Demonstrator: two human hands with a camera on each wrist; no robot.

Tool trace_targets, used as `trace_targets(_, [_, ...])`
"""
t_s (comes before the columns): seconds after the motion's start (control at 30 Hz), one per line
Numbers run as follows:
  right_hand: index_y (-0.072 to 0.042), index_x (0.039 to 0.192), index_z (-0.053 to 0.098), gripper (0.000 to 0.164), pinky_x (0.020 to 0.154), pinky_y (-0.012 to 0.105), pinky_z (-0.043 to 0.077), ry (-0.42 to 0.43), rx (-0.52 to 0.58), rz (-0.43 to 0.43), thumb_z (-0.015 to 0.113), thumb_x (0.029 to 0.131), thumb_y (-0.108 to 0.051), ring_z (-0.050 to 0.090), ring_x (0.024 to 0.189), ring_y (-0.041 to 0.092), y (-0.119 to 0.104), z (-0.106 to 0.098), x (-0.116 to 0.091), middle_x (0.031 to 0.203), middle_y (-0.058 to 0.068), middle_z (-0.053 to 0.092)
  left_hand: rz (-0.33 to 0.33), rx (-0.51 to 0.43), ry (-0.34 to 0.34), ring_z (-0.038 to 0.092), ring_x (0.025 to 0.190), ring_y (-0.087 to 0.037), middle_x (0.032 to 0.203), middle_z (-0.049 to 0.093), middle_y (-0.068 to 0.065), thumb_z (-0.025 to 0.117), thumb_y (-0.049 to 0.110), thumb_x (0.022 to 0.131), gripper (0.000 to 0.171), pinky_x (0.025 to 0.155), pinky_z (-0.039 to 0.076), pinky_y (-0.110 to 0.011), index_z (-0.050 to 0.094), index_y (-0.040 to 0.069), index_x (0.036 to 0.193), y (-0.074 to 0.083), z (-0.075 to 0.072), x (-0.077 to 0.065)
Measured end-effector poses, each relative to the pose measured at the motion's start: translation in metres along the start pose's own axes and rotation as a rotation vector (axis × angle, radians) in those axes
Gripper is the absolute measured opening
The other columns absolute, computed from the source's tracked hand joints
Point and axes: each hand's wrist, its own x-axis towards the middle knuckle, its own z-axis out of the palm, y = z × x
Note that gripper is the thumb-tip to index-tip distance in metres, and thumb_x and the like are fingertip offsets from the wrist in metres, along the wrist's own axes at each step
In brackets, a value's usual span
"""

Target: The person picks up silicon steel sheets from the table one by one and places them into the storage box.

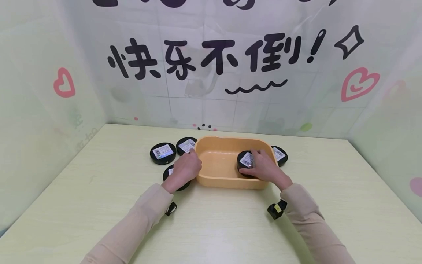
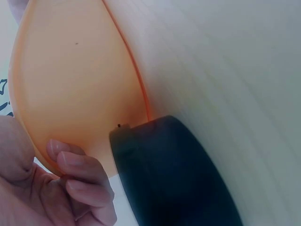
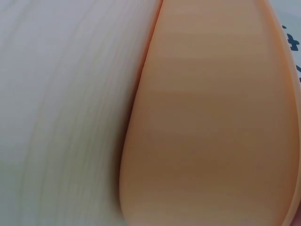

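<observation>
A pale orange plastic basin (image 1: 230, 183) sits on the table. My left hand (image 1: 187, 165) grips its left rim; in the left wrist view the fingers (image 2: 84, 176) curl over the edge against the outer wall. Inside the basin, at its right end, is a round black case (image 1: 244, 161) with a white label on top. Thumb and fingers of my right hand (image 1: 263, 167) hold this case from the right. The right wrist view shows mostly the basin's outer wall, hiding that hand's grip. Another black case (image 1: 169, 174) lies beside the basin, partly hidden below my left hand.
Two more labelled black cases, one at the far left (image 1: 163, 153) and one by the basin's back left corner (image 1: 186, 145), lie on the table. A further black case (image 1: 280, 155) is partly hidden behind the basin's right end. A printed cloth backdrop (image 1: 204, 106) borders the table.
</observation>
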Motion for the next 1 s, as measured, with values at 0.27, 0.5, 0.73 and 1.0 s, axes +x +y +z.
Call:
trace_targets(0.27, [0.014, 0.127, 0.035, 0.077, 0.084, 0.043, 0.039, -0.001, -0.035, -0.008, 0.067, 0.077, -0.035, 0.045, 0.097, 0.033, -0.0008, 0.0004, 0.0013, 0.112, 0.031, 0.043, 0.002, 0.01, 0.004, 0.053, 0.059, -0.021, 0.075, 0.054, -0.014, 0.045, 0.016, 0.089, 0.046, 0.047, 0.04, -0.03, 0.036, -0.012, 0.125, 0.0001, 0.0002, 0.0003])
trace_targets(0.5, [0.013, 0.129, 0.031, 0.076, 0.085, 0.044, 0.039, -0.028, -0.042, 0.017, 0.066, 0.078, -0.031, 0.044, 0.098, 0.034, -0.0002, 0.0006, 0.003, 0.116, 0.032, 0.04, -0.008, -0.004, -0.008, 0.053, 0.061, -0.021, 0.075, 0.054, -0.014, 0.045, 0.017, 0.09, 0.046, 0.049, 0.041, -0.03, 0.036, -0.011, 0.126, 0.0009, -0.0008, -0.0011])
trace_targets(0.73, [0.014, 0.131, 0.027, 0.082, 0.089, 0.046, 0.037, -0.037, -0.009, 0.033, 0.07, 0.075, -0.029, 0.042, 0.103, 0.037, -0.0002, -0.0005, 0.0023, 0.119, 0.034, 0.036, -0.008, -0.004, -0.011, 0.053, 0.061, -0.021, 0.074, 0.053, -0.014, 0.045, 0.016, 0.089, 0.046, 0.049, 0.041, -0.03, 0.036, -0.011, 0.125, 0.0015, -0.0011, -0.0014])
trace_targets(1.0, [0.014, 0.132, 0.023, 0.087, 0.092, 0.046, 0.035, -0.058, 0.012, 0.041, 0.072, 0.074, -0.028, 0.041, 0.107, 0.037, 0.0014, -0.0005, 0.0033, 0.122, 0.035, 0.033, -0.016, -0.01, -0.024, 0.053, 0.059, -0.02, 0.073, 0.052, -0.013, 0.044, 0.016, 0.089, 0.047, 0.047, 0.039, -0.028, 0.034, -0.011, 0.127, 0.0021, -0.0016, -0.0011])
